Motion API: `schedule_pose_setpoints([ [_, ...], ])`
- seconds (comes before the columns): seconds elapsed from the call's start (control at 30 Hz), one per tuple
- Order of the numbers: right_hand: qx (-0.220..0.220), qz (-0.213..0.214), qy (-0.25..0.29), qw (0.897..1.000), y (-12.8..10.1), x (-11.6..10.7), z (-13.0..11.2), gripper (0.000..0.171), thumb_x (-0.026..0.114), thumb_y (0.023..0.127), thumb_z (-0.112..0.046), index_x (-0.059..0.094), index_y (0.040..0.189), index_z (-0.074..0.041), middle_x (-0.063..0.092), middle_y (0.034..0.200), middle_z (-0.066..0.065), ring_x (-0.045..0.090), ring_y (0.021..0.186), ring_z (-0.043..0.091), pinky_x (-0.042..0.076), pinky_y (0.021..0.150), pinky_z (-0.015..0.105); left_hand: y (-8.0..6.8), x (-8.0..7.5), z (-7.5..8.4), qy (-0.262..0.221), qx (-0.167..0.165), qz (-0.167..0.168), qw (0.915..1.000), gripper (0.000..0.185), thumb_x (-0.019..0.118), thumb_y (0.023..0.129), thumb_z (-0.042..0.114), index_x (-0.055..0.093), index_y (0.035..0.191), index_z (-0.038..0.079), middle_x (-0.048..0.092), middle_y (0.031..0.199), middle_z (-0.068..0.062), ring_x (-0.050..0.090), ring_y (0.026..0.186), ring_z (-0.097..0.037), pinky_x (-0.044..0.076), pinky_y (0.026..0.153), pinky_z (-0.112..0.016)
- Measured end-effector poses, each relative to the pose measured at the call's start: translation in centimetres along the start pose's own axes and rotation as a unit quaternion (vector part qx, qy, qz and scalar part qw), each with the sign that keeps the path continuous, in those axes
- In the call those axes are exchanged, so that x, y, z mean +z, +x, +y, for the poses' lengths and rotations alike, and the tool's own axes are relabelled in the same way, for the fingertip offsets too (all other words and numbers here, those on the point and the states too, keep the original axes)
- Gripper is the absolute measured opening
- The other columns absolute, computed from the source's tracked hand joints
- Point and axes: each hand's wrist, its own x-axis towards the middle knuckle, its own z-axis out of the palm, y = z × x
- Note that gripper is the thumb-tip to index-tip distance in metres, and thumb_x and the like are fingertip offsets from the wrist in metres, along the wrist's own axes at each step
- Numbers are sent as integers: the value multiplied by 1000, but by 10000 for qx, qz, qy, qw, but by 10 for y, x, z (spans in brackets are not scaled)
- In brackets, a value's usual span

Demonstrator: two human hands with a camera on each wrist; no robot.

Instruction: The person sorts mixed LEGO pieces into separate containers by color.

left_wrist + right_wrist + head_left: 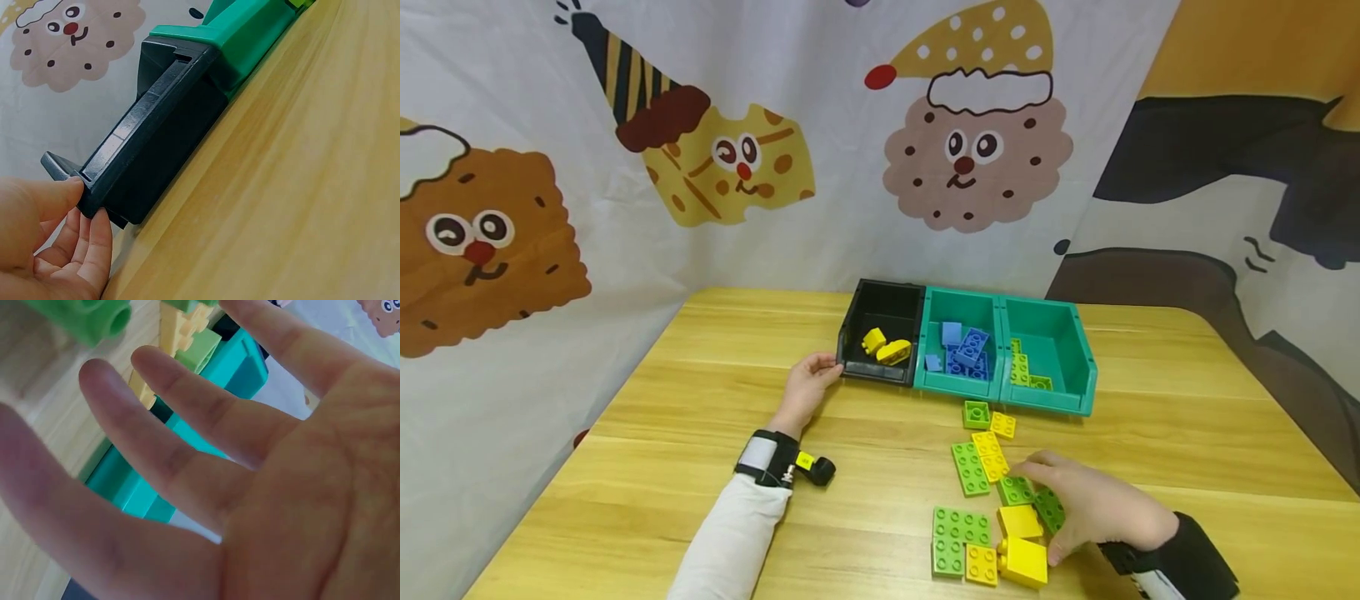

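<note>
Two hands: left hand [808, 385] touches black bin [880, 333] (corner).

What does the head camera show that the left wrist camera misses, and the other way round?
Only the head view shows inside the bins: yellow pieces in the black bin, blue bricks in the middle teal bin, plus the right hand over loose bricks on the table. Only the left wrist view shows the fingertips touching the black bin's corner up close. Both show the left hand at that bin.
</note>
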Motion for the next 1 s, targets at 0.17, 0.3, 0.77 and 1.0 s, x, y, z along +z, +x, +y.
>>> schedule_pose_setpoints([
  [0.17,382,156,-97,9991,6,1,5,79,92,51,-17,57,121,-16,54,116,8,51,96,23,50,87,52,1,0,0,25,-24,12,10000,25,61,90,2,60,113,-7,61,101,-13,56,83,-6,48,72,-15],
  [0.3,547,264,-46,9981,9,2,8,65,91,52,-13,58,107,-18,53,102,6,50,86,22,52,80,48,1,0,0,7,-55,18,10000,25,62,89,2,61,113,-6,61,101,-12,56,82,-5,48,72,-14],
  [0.77,784,203,-39,9967,15,5,10,44,83,59,-9,59,95,-17,50,92,4,47,81,22,45,70,38,0,0,1,112,-51,18,9999,25,62,89,3,61,113,-5,61,102,-13,55,84,-6,47,74,-17],
  [1.0,832,266,-8,9962,17,6,10,45,82,61,-10,60,100,-15,50,96,5,48,83,22,47,72,39,-1,0,1,101,-6,1,9999,24,62,89,2,61,112,-6,62,101,-13,56,84,-8,48,74,-18],
])
